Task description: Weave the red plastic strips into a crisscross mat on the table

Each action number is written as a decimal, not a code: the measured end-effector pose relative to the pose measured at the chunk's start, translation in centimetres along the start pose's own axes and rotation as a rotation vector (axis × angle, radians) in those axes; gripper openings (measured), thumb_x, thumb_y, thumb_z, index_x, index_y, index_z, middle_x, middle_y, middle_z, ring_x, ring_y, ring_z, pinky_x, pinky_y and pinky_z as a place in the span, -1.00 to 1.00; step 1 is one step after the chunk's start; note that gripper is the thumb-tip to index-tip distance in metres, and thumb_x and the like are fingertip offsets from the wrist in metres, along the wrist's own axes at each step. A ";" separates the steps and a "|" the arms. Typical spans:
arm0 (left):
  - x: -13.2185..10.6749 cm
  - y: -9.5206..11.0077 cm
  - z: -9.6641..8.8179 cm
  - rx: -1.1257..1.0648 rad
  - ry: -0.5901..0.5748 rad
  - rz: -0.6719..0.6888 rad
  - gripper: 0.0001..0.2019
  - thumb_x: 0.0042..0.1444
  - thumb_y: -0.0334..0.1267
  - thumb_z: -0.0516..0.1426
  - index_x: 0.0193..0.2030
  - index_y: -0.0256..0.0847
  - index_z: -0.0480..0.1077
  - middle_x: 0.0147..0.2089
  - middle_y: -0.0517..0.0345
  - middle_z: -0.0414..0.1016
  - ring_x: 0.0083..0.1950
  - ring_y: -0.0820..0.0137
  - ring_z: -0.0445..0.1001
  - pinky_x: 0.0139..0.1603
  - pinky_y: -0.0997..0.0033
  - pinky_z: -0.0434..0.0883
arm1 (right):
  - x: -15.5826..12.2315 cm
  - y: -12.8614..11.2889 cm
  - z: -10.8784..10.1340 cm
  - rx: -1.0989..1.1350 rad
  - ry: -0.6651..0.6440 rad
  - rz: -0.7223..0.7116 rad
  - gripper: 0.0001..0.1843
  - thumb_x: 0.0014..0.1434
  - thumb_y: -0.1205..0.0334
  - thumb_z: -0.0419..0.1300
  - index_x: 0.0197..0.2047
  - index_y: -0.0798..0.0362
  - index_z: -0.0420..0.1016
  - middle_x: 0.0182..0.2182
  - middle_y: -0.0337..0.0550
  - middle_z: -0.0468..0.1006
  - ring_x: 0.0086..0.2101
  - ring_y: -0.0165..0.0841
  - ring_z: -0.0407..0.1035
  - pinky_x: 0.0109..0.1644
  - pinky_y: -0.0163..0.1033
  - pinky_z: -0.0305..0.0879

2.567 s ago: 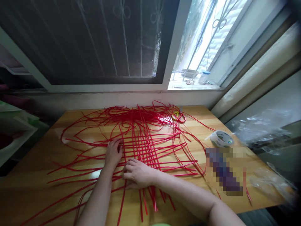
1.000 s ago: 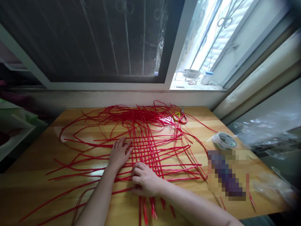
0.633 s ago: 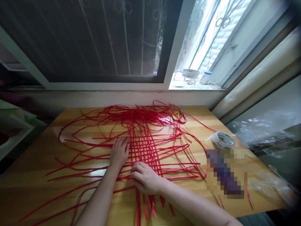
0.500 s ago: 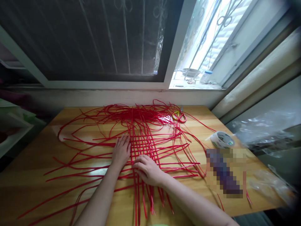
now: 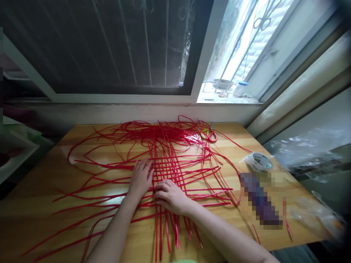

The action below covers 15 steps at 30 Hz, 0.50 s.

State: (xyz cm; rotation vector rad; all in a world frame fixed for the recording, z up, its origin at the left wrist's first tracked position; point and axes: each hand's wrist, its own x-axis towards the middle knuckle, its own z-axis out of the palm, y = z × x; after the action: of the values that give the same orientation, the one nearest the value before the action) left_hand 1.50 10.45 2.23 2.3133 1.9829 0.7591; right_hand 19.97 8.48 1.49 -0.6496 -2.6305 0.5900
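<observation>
Thin red plastic strips cross one another in a woven lattice [image 5: 165, 170] on the wooden table, their loose ends running out on every side. My left hand [image 5: 140, 179] rests along the left edge of this lattice, fingers stretched out over the side strips and thumb somewhat apart. Lower down, my right hand [image 5: 172, 197] lies across the near part of the weave. Its fingers curl down onto the red strips [image 5: 161, 219] at the lower left corner; the fingertips are partly hidden.
A tangled heap of red strips [image 5: 161, 132] lies at the table's back edge. Scissors [image 5: 208, 135] sit to its right. A tape roll [image 5: 258, 162] and a blurred-out item [image 5: 260, 199] are on the right. Crumpled clear plastic [image 5: 309, 149] is beyond the right edge, a window behind.
Both hands stay in nearly the same place. The left thumb stands slightly farther from the fingers, and some strip ends at the left and at the near side have shifted a little.
</observation>
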 end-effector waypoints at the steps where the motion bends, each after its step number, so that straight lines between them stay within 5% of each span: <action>1: -0.3 0.4 -0.6 -0.038 -0.005 0.006 -0.68 0.13 -0.27 -0.06 0.02 -0.22 0.29 0.10 -0.05 0.29 0.17 0.18 0.19 0.20 0.00 0.12 | 0.0 0.0 0.0 -0.009 0.001 0.010 -0.79 0.20 0.14 0.05 -0.13 0.01 0.40 -0.13 -0.15 0.39 -0.08 -0.35 0.16 0.06 -0.18 0.10; 9: -5.8 3.6 -1.7 -0.558 -0.161 -0.092 -0.85 0.15 -0.20 -0.04 -0.28 -0.16 0.31 -0.14 0.02 0.37 -0.10 0.33 0.38 -0.13 0.35 0.41 | -0.5 -0.5 0.6 -0.050 0.003 0.023 -0.72 0.10 0.28 0.11 -0.07 0.05 0.33 -0.07 -0.05 0.33 -0.01 -0.26 0.08 0.07 -0.08 0.09; 12: -5.4 4.5 -2.8 -0.661 -0.082 -0.175 -0.85 0.16 -0.19 -0.05 -0.30 -0.15 0.29 -0.23 0.05 0.36 -0.19 0.35 0.39 -0.22 0.38 0.42 | -0.6 -0.9 0.9 0.011 0.041 0.030 -0.69 0.07 0.29 0.12 -0.07 0.05 0.32 -0.08 -0.06 0.34 -0.03 -0.26 0.11 0.05 -0.08 0.11; 15: -5.2 5.4 -6.5 -0.725 0.058 -0.163 -0.79 0.19 -0.17 -0.10 -0.33 -0.14 0.30 -0.25 0.06 0.36 -0.19 0.34 0.37 -0.19 0.32 0.42 | -0.5 -1.2 0.5 0.136 0.133 0.043 -0.75 0.09 0.30 0.10 -0.11 0.05 0.32 -0.14 -0.10 0.38 -0.09 -0.29 0.18 0.00 -0.13 0.17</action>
State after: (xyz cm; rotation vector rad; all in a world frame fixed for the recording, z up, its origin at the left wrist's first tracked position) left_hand 3.72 2.55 7.80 1.7002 1.5173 1.2697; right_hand 19.76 7.14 1.54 -0.6801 -2.4356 0.7061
